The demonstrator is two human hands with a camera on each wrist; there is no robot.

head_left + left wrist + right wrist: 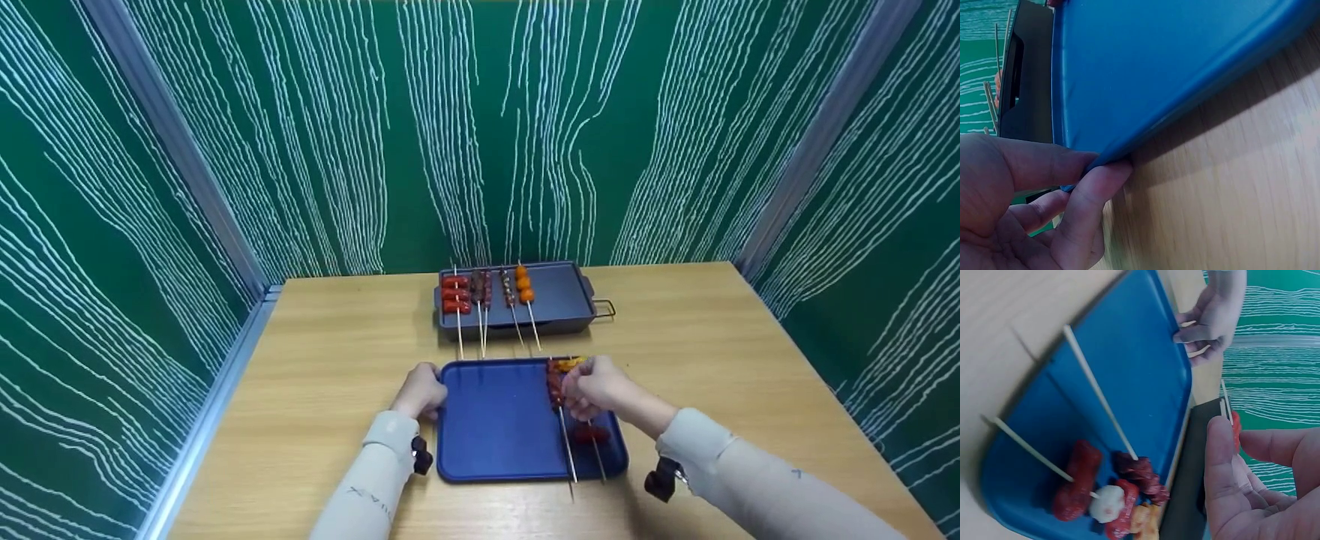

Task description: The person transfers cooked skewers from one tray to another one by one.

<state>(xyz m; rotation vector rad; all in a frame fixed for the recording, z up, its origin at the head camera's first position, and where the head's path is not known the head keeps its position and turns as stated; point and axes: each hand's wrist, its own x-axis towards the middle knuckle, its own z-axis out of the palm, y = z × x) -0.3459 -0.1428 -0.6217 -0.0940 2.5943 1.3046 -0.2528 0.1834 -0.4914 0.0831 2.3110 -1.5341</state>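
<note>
The left hand [422, 390] pinches the tray [491, 427] at its left; the right hand [596, 386], empty, fingers slightly parted, hovers by the tray's skewers [555, 386].

White-streaked green walls [510, 135], bluish-grey corner posts [180, 142] between them, and a pale wood-grained table [337, 337]
</note>
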